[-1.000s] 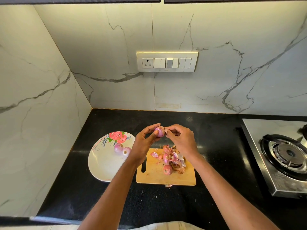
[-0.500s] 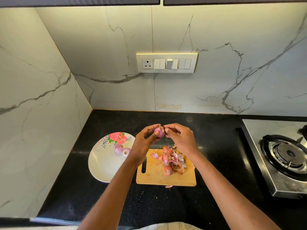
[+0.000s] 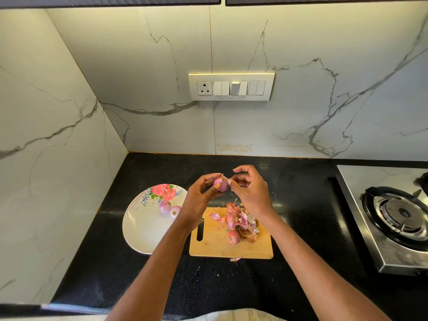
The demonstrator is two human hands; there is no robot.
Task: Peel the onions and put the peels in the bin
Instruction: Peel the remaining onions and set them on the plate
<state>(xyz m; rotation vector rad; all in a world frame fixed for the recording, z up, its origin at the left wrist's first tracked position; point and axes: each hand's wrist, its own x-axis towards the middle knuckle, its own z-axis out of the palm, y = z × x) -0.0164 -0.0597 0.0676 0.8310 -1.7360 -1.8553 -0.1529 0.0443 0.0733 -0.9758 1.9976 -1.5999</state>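
While hands (image 3: pixel 228 193) grip onion (image 3: pixel 221 184) — peels (image 3: pixel 243 222), flowered plate (image 3: pixel 143 228), no readable writing

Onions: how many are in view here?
4 clearly: one onion held in the hands, two on the plate at and, one on the cutting board. The peel pile may hide more.

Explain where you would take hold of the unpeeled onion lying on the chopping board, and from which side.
Grip the onion across its round middle, coming from above and from the near-left side. It lies loose on the board with bare wood there, while the peel pile crowds its far and right sides.
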